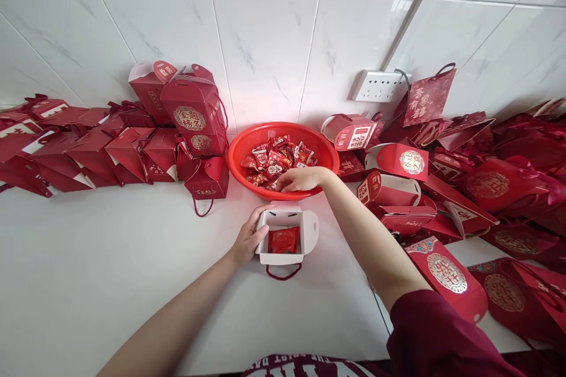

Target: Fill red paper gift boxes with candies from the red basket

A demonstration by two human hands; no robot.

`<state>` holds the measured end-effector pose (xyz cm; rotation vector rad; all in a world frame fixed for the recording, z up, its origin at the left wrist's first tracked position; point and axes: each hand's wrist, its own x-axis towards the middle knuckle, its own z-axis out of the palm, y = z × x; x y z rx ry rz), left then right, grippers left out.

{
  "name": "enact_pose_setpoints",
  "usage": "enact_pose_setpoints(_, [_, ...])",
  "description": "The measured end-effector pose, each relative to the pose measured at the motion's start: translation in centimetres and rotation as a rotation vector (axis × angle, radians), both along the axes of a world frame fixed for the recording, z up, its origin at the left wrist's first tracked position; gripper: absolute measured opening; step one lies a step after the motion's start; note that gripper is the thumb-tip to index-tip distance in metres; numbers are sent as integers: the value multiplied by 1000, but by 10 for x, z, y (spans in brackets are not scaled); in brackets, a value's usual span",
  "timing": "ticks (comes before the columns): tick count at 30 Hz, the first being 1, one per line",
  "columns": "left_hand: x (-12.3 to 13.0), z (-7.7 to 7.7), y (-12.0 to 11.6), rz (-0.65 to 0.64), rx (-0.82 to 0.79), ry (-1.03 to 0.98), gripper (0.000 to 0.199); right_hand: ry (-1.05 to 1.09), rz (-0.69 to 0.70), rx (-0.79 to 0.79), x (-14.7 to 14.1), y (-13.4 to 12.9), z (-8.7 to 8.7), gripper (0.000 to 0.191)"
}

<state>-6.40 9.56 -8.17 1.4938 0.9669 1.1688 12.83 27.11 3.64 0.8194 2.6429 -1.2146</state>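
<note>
Presently, left fingers [262, 233] clasp one box [280, 259]; right fingers [286, 181] curl (grip unclear) inside one candy basket [326, 159].

A white tabletop [198, 283] carries red boxes [212, 179] and a red basket [327, 153].

White marbled wall tiles [265, 41] behind white worktop [88, 247]. Power strip [375, 89] against wall, dark cable [404, 79] plugged in. Red gift boxes [95, 156] lined up at left; red boxes and bags [404, 160] jumbled at right, patterned red bag [428, 97] upright near cable.
</note>
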Motion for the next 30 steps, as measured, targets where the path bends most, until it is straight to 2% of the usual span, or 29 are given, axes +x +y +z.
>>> enact_pose_setpoints(4, [-1,-2,0,-6,-4,-24,50,141,-114,4,9,5,-11,26])
enact_pose_setpoints(9, [-1,-4,1,10,6,-17,50,320,-210,-67,21,2,-23,37])
enact_pose_setpoints(19, [-1,-6,1,0,8,-2,50,486,-222,-245,23,-3,-30,52])
enact_pose_setpoints(25, [0,-4,2,-9,5,-26,49,567,-298,-299,24,-6,-34,49])
enact_pose_setpoints(30, [0,-4,1,-12,-8,-17,50,630,-354,-260,20,-5,-39,43])
